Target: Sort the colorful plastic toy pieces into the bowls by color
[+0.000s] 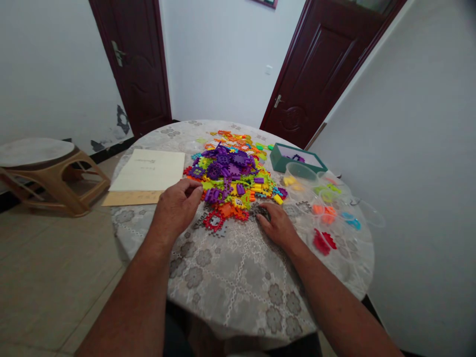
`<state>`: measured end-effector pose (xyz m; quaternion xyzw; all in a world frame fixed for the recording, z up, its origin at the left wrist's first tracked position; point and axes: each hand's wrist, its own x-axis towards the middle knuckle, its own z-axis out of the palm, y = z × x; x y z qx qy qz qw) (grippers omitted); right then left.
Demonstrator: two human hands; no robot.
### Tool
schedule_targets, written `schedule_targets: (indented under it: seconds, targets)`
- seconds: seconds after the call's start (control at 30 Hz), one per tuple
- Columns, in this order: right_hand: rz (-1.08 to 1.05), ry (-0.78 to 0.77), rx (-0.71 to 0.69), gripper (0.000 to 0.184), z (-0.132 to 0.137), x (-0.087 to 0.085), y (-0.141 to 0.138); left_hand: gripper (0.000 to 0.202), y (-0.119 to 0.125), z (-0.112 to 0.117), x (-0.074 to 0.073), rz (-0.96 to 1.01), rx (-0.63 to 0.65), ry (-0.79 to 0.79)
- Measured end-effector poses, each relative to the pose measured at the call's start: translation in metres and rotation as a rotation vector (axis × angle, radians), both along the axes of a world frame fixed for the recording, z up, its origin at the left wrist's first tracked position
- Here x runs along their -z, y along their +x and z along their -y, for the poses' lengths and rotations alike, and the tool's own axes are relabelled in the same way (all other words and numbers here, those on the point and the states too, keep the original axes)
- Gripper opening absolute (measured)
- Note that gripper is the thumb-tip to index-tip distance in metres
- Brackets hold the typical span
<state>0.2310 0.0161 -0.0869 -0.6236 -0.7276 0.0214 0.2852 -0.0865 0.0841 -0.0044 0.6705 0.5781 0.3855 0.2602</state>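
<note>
Only a small share of the plastic building pieces sat apart by colour; the great bulk lay loose in a mixed heap [223, 168] between and just beyond the fingers of both hands. Right of the right fingers [267, 207], clear plastic tubs held little groups: yellow pieces [293, 183] in the nearer upper one, lime-green pieces [327, 191] farther right, orange pieces [325, 213] and blue pieces [351, 221] lower down, and red pieces [324, 241] nearest the person's forearm. A green box [275, 159], beyond the right fingers, had a few purple pieces in its bottom.

Much was left unparted. Purple gear-edged pieces topped the heap, with lime, yellow, orange and blue ones under and around them, while a red frame piece [213, 221] and grey pieces [221, 232] lay between the two sets of fingers, on the near side.

The left hand [174, 208] was at the heap's left edge, fingers bent and thumb close to the index finger; I could not tell whether anything was pinched there. The right hand [279, 225] had its fingers half curled, the thumb apart from them, around a dark grey piece [262, 213] on the cloth-covered bench [219, 282]; touch looked likely, but a firm grip could not be made out. Paper [148, 171] lay beyond and left of the left fingers.
</note>
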Motion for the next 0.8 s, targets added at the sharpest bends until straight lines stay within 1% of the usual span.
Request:
schedule_targets:
  seconds: [0.1,0.23,0.37,0.47,0.57,0.67,0.73,0.8]
  targets:
    - [0.006,-0.038,-0.013,0.034,0.002,-0.003,-0.001,0.031,0.002,0.000,0.002,-0.006,0.002,0.000]
    - [-0.011,-0.014,-0.028,0.030,0.004,-0.005,-0.004,0.030,0.005,0.000,0.003,-0.067,0.017,0.041]
    - [-0.068,0.086,-0.026,0.028,0.005,-0.007,-0.006,0.030,0.002,0.001,0.005,-0.132,0.035,0.103]
    - [-0.105,0.191,-0.005,0.025,0.009,-0.015,-0.007,0.030,-0.001,0.001,0.002,-0.155,0.023,0.126]
    - [-0.071,0.310,0.029,0.024,0.015,-0.036,-0.008,0.030,-0.003,0.004,-0.003,-0.154,0.004,0.138]
    - [0.025,0.441,0.093,0.029,0.022,-0.066,-0.002,0.031,-0.001,0.006,-0.006,-0.140,0.001,0.141]
    - [0.107,0.504,0.176,0.031,0.024,-0.084,0.009,0.031,0.002,0.006,-0.006,-0.136,0.008,0.142]
    - [0.184,0.538,0.281,0.032,0.023,-0.095,0.025,0.031,0.004,0.004,-0.004,-0.138,0.012,0.144]
